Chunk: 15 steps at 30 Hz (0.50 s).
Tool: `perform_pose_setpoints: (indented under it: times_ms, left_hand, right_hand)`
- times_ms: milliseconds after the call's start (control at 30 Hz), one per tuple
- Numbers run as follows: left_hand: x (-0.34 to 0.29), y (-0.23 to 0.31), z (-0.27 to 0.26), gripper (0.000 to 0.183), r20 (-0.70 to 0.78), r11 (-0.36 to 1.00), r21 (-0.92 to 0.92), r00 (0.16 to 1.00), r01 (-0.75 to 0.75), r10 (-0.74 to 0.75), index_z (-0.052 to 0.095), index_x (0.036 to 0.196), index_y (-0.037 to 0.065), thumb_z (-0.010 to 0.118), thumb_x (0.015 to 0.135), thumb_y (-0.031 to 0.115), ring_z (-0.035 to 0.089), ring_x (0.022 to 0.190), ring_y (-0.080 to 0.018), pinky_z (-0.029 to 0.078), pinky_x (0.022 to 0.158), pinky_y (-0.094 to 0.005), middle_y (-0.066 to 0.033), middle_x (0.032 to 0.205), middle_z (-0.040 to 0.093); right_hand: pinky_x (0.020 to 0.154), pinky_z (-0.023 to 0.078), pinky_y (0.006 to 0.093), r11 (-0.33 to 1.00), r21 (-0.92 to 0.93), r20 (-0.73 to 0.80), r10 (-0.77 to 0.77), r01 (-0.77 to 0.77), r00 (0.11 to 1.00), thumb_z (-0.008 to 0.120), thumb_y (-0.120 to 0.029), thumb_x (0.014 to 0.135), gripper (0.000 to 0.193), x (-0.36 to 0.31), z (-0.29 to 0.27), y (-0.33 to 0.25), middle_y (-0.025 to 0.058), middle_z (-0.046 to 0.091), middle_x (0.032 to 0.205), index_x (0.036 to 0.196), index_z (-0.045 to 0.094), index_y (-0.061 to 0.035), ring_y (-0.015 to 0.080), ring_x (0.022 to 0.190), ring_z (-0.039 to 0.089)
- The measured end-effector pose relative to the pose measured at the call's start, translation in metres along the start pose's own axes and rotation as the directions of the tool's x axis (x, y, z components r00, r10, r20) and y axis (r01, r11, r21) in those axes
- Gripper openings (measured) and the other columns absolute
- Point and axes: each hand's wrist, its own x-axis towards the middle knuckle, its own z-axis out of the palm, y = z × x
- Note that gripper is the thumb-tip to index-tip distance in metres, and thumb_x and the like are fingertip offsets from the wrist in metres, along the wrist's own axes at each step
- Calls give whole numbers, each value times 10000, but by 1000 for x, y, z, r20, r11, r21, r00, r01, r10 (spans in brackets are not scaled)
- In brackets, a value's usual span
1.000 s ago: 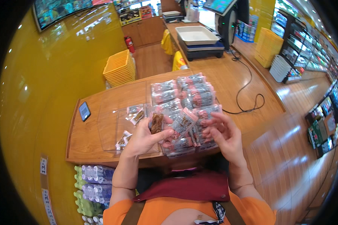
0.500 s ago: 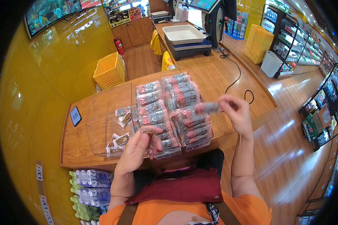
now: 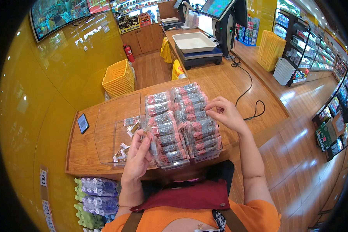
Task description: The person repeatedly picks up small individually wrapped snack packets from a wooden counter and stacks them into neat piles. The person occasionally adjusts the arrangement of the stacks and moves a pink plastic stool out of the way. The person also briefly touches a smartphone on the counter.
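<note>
Two columns of small clear packets (image 3: 162,120) with pink and dark grey contents stand in rows in a clear display box on the wooden counter. My right hand (image 3: 225,115) is at the right column, thumb and fingertips closed on the end of one packet (image 3: 195,107) lying in a row. At the left column's near-left side is my left hand (image 3: 139,154), its fingers curled with the fingertips together. What they hold is mostly hidden; it looks small and brownish. Several loose small packets (image 3: 121,152) lie to its left, in a clear tray (image 3: 104,135).
A phone (image 3: 82,123) lies on the counter's left part. Farther back stand a scale with a white tray (image 3: 193,41), a screen (image 3: 218,7) and a black cable (image 3: 251,83). Yellow baskets (image 3: 118,79) are stacked beyond the counter; bottle packs (image 3: 99,195) stand below it, left.
My right hand has moved left, bringing the packet it held down into the right column. My left hand has turned and shifted slightly left, to the box's side. The view has shifted a little.
</note>
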Motion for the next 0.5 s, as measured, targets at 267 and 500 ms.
perform_pose_setpoints:
  times_ms: [267,500]
  left_hand:
    - [15,0,4,216,-194,931,124,912,-344,362,512,997,67,624,856,-52,634,911,-126,506,830,-263,-94,989,663]
    - [22,-17,17,98,-283,965,155,926,-214,251,565,958,66,627,911,126,579,625,-25,438,539,-151,-2,767,669]
  right_hand:
    - [706,481,270,951,299,-118,-44,77,992,667,-124,853,336,-33,22,-76,84,614,934,1165,589,-27,135,788,570]
    - [713,522,264,842,526,235,-13,-116,972,638,-114,890,335,-16,67,-93,101,657,936,1179,538,25,127,806,643]
